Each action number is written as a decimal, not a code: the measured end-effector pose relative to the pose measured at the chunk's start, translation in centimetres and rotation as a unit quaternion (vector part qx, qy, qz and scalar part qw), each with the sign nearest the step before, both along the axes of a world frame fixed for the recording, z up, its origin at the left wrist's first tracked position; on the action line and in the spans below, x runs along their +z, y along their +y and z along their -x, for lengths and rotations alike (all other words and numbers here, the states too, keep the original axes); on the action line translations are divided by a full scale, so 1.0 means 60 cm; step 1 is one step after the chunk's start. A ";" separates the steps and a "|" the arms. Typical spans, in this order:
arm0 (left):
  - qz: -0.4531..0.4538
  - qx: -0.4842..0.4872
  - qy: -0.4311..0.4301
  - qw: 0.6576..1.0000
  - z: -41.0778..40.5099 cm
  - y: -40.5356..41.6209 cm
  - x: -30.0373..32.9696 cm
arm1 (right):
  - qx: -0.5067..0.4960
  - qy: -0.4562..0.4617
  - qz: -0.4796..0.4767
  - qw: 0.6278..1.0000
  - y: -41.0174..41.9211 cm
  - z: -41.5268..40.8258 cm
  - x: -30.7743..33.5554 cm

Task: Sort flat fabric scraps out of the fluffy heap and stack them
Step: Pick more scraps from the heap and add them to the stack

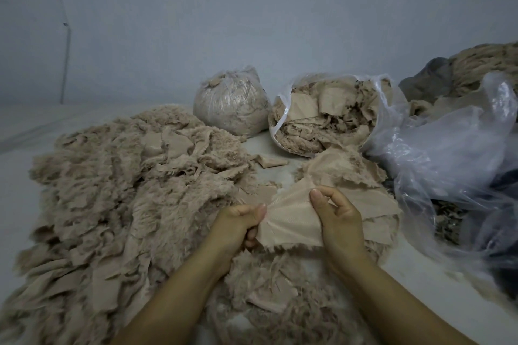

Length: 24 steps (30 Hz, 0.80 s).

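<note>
Flat scrap [291,221] — pinched between left hand [238,225] and right hand [337,214] (beside heap [120,190])

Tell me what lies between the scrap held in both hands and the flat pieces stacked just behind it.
Nothing visible. The left hand and right hand hold the scrap stretched between them, and the stack of flat pieces lies directly behind and right of it, with no bag or fluffy clump between.

heap [112,190]: cut off left, bottom | right bag [462,162]: contents unclear
</note>
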<state>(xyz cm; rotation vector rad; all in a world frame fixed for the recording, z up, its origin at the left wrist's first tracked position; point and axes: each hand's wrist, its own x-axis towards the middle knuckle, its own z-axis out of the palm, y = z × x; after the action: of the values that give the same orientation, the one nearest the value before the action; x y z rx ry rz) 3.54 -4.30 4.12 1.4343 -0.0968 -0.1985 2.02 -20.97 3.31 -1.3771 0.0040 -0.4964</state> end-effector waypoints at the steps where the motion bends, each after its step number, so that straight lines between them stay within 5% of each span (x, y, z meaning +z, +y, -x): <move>1: 0.011 0.009 0.000 1.000 -0.001 -0.002 -0.001 | -0.011 -0.008 0.006 1.000 0.000 -0.002 -0.001; 6: 0.106 0.062 0.032 0.992 -0.013 -0.009 0.000 | -0.072 -0.025 0.034 0.996 -0.014 -0.019 0.012; 9: 0.079 0.081 0.006 0.994 -0.019 0.016 -0.001 | -0.152 0.013 0.044 0.987 -0.059 -0.049 0.035; 13: -0.110 -0.075 -0.050 0.990 -0.003 0.037 0.012 | -0.223 0.107 0.200 0.948 -0.129 -0.071 0.059; 17: -0.409 -0.275 -0.134 0.860 0.005 0.061 0.026 | -0.248 0.093 0.403 0.876 -0.114 -0.049 0.044; 19: -0.429 -0.272 -0.143 0.849 0.006 0.059 0.024 | -0.157 0.013 0.383 0.910 -0.077 -0.025 0.031; 21: -0.363 -0.229 -0.148 0.891 0.009 0.051 0.023 | 0.029 0.026 0.363 0.931 -0.034 0.005 0.022; 24: -0.204 -0.131 -0.139 0.960 0.012 0.048 0.022 | 0.219 0.044 0.382 0.897 0.005 0.026 0.006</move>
<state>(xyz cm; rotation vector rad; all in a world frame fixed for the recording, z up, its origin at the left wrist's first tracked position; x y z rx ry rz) 2.84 -1.45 5.46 1.8548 -0.5031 -0.2422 0.46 -20.70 3.69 -2.0970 -0.4653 -0.0323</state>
